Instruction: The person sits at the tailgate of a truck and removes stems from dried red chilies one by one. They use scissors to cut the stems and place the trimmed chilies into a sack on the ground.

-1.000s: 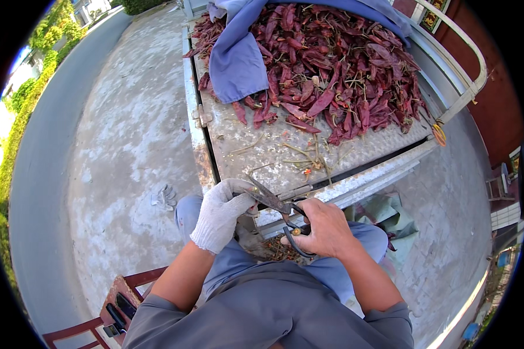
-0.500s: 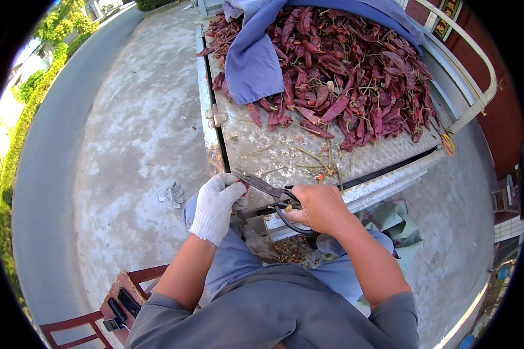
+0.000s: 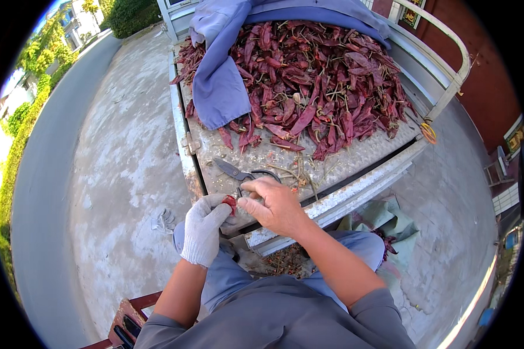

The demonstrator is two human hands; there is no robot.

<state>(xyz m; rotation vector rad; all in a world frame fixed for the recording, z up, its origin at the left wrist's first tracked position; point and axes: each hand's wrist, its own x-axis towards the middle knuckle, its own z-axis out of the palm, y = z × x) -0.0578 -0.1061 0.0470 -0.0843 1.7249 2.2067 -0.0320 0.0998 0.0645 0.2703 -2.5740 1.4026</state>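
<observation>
My left hand, in a white knit glove, is closed on a small dark red dried chili pepper, mostly hidden by the fingers. My bare right hand is just right of it, thumb and fingers apart, with nothing visible between them. Black-handled scissors lie on the metal truck bed just beyond my right fingers, blades pointing to the far left. Part of their handles is hidden behind that hand. A big heap of dried red chilies covers the far part of the bed.
Blue cloth drapes over the heap's far and left sides. Cut stems lie on the bed near its front edge. A white glove is on the concrete at left. Green sheeting lies by my right knee. A white rail borders the right side.
My right hand has let go of the scissors, which now lie on the bed, and has come nearer my left hand. The view has shifted, so the chili heap appears further left.
</observation>
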